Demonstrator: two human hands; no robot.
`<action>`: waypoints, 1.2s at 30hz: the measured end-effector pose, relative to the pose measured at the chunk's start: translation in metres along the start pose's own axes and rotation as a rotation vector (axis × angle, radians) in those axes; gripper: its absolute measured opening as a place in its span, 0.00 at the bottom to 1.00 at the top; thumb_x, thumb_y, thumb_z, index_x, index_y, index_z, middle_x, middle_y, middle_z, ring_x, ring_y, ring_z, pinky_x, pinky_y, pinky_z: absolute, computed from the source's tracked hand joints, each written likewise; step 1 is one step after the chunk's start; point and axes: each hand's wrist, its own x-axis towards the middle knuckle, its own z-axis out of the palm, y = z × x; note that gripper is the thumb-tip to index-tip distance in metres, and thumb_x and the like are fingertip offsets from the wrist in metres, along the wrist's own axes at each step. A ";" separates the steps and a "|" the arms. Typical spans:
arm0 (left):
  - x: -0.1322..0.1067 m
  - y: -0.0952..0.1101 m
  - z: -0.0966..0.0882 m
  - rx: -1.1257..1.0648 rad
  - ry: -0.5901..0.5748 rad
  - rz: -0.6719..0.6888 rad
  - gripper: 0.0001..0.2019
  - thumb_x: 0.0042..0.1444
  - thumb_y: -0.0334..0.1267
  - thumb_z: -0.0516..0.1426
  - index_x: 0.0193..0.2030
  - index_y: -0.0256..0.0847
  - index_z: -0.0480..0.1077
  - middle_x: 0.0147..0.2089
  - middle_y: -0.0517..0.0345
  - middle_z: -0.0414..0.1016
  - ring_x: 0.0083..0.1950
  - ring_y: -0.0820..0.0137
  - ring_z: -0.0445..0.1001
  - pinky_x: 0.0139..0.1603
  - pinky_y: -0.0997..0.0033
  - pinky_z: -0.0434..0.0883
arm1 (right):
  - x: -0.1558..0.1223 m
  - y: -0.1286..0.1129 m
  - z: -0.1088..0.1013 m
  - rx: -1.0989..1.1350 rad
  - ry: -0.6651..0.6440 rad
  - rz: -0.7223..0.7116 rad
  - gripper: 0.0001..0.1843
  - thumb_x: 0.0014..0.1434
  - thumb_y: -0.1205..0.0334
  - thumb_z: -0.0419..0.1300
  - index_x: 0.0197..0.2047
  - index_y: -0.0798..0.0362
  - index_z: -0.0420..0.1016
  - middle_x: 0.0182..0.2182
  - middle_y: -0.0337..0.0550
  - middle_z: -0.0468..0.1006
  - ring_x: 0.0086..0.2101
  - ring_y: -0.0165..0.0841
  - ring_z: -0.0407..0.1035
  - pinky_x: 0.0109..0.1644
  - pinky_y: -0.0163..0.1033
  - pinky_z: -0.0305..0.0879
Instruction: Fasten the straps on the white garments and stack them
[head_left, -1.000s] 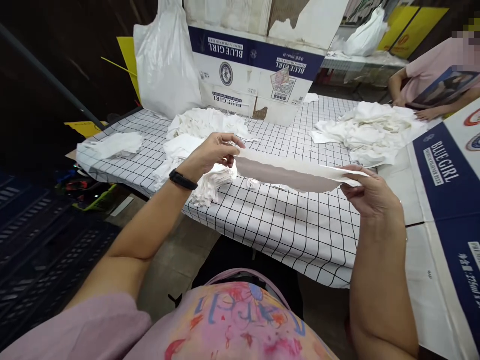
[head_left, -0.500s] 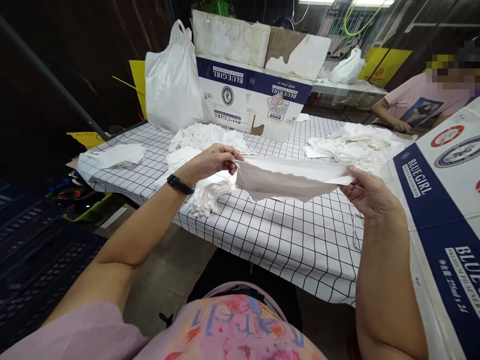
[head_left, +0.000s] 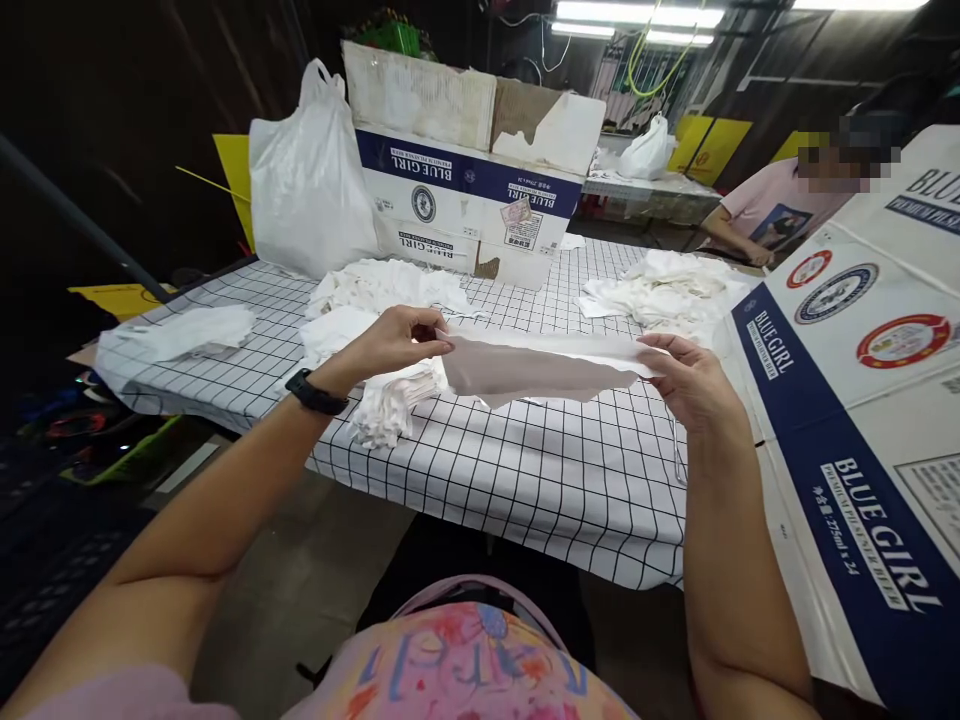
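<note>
A white piece of fabric [head_left: 536, 370] is stretched between my two hands above the table, its upper edge folded over and its lower edge ragged. My left hand [head_left: 409, 342] pinches one end between thumb and fingers. At the other end, my right hand [head_left: 686, 375] grips the cloth with its fingers closed. Just below my left hand sits a stack of white fabric pieces [head_left: 386, 408]. Behind it lies a loose heap of white cloth [head_left: 390, 287], and a second heap [head_left: 664, 290] rests farther right.
A checked cloth covers the table [head_left: 480, 480]. A flattened beer carton [head_left: 457, 200] stands at the back beside a full white plastic bag [head_left: 307, 180]. Another carton [head_left: 847, 400] borders the right side. A person [head_left: 787, 205] in a pink shirt sits beyond it.
The view has turned slightly right and tilted up, so things sit farther left. The fabric stays stretched between both hands, with its folded upper edge now narrower toward the left.
</note>
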 end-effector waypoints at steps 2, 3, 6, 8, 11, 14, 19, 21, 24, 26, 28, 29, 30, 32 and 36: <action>0.001 0.004 -0.004 0.058 0.034 0.047 0.10 0.55 0.45 0.66 0.34 0.40 0.78 0.32 0.56 0.77 0.33 0.71 0.72 0.32 0.73 0.68 | 0.000 0.003 -0.002 -0.065 0.024 -0.022 0.15 0.44 0.61 0.73 0.37 0.53 0.82 0.36 0.42 0.79 0.31 0.29 0.70 0.30 0.33 0.68; 0.001 0.006 -0.005 0.077 0.052 0.067 0.10 0.54 0.45 0.66 0.33 0.40 0.77 0.34 0.56 0.77 0.35 0.71 0.73 0.34 0.72 0.69 | 0.000 0.004 -0.002 -0.083 0.035 -0.031 0.14 0.44 0.61 0.73 0.37 0.52 0.82 0.37 0.42 0.79 0.32 0.29 0.70 0.30 0.33 0.67; 0.001 0.013 -0.009 0.066 0.095 0.074 0.10 0.54 0.44 0.66 0.34 0.39 0.78 0.36 0.55 0.79 0.36 0.70 0.74 0.39 0.70 0.72 | 0.000 0.002 -0.005 -0.060 0.050 -0.037 0.13 0.44 0.64 0.73 0.36 0.50 0.82 0.39 0.40 0.79 0.34 0.29 0.70 0.31 0.32 0.67; 0.002 0.017 -0.010 0.025 0.115 0.042 0.10 0.54 0.44 0.66 0.34 0.39 0.78 0.35 0.54 0.80 0.36 0.70 0.75 0.40 0.70 0.73 | -0.002 0.000 -0.007 0.003 0.010 -0.040 0.11 0.43 0.65 0.73 0.33 0.48 0.81 0.42 0.40 0.81 0.34 0.29 0.71 0.31 0.32 0.68; 0.002 0.020 -0.010 -0.010 0.155 0.003 0.10 0.54 0.44 0.66 0.33 0.38 0.79 0.32 0.55 0.79 0.34 0.70 0.75 0.37 0.70 0.72 | -0.006 -0.004 -0.009 0.047 -0.120 -0.095 0.06 0.47 0.61 0.73 0.28 0.48 0.81 0.49 0.41 0.81 0.39 0.31 0.74 0.33 0.32 0.71; 0.004 0.023 -0.011 -0.006 0.195 -0.001 0.10 0.56 0.43 0.65 0.32 0.37 0.79 0.30 0.56 0.78 0.33 0.71 0.74 0.35 0.71 0.71 | -0.013 -0.009 -0.009 -0.076 -0.174 -0.210 0.02 0.53 0.60 0.70 0.33 0.46 0.85 0.58 0.40 0.78 0.48 0.35 0.75 0.34 0.33 0.71; 0.007 0.031 -0.017 0.057 0.278 0.061 0.08 0.56 0.40 0.64 0.31 0.37 0.79 0.31 0.55 0.80 0.34 0.70 0.76 0.39 0.69 0.74 | -0.023 -0.016 -0.006 -0.425 -0.201 -0.348 0.11 0.61 0.62 0.61 0.38 0.46 0.87 0.52 0.45 0.81 0.50 0.39 0.74 0.37 0.37 0.72; 0.008 0.034 -0.021 0.086 0.316 0.093 0.07 0.55 0.39 0.64 0.31 0.38 0.79 0.32 0.55 0.80 0.35 0.69 0.76 0.40 0.68 0.76 | -0.024 -0.017 -0.004 -0.464 -0.200 -0.374 0.10 0.59 0.61 0.61 0.33 0.47 0.86 0.46 0.47 0.82 0.46 0.40 0.75 0.35 0.39 0.72; 0.011 0.040 -0.028 0.097 0.363 0.129 0.06 0.55 0.38 0.65 0.32 0.39 0.80 0.32 0.55 0.81 0.35 0.68 0.76 0.41 0.67 0.77 | -0.027 -0.017 -0.003 -0.452 -0.233 -0.405 0.11 0.60 0.60 0.61 0.30 0.48 0.85 0.42 0.47 0.82 0.43 0.40 0.76 0.34 0.39 0.72; 0.012 0.045 -0.033 0.074 0.389 0.142 0.04 0.54 0.38 0.66 0.31 0.42 0.80 0.32 0.55 0.80 0.35 0.67 0.76 0.41 0.66 0.78 | -0.032 -0.019 -0.003 -0.484 -0.269 -0.454 0.13 0.63 0.57 0.60 0.33 0.47 0.86 0.41 0.47 0.82 0.44 0.41 0.76 0.35 0.40 0.72; 0.013 0.051 -0.038 0.049 0.406 0.149 0.03 0.53 0.38 0.67 0.29 0.45 0.80 0.31 0.56 0.80 0.36 0.66 0.77 0.42 0.64 0.79 | -0.040 -0.021 -0.003 -0.582 -0.267 -0.516 0.13 0.64 0.52 0.62 0.37 0.47 0.86 0.42 0.48 0.82 0.44 0.41 0.76 0.32 0.39 0.71; 0.012 0.055 -0.040 0.043 0.408 0.153 0.03 0.52 0.38 0.68 0.29 0.45 0.79 0.31 0.56 0.80 0.36 0.65 0.77 0.42 0.63 0.79 | -0.044 -0.023 -0.003 -0.655 -0.248 -0.556 0.12 0.64 0.50 0.64 0.40 0.47 0.86 0.42 0.48 0.83 0.44 0.41 0.77 0.31 0.39 0.70; 0.011 0.058 -0.043 0.044 0.408 0.161 0.03 0.52 0.38 0.68 0.29 0.45 0.79 0.31 0.56 0.80 0.36 0.65 0.77 0.43 0.62 0.79 | -0.048 -0.024 -0.004 -0.724 -0.217 -0.608 0.13 0.62 0.49 0.67 0.41 0.48 0.86 0.43 0.48 0.83 0.43 0.41 0.77 0.31 0.39 0.69; 0.007 0.066 -0.048 0.059 0.404 0.194 0.03 0.53 0.37 0.67 0.30 0.44 0.80 0.31 0.55 0.80 0.37 0.65 0.78 0.44 0.61 0.79 | -0.057 -0.029 -0.005 -0.808 -0.117 -0.734 0.12 0.60 0.50 0.70 0.40 0.48 0.84 0.43 0.47 0.83 0.41 0.40 0.77 0.33 0.40 0.69; -0.003 0.080 -0.056 0.067 0.453 0.270 0.04 0.54 0.36 0.68 0.33 0.39 0.80 0.33 0.54 0.80 0.38 0.65 0.79 0.44 0.62 0.79 | -0.071 -0.042 -0.008 -0.658 0.135 -0.826 0.08 0.58 0.55 0.72 0.35 0.49 0.82 0.38 0.42 0.82 0.31 0.33 0.73 0.29 0.39 0.63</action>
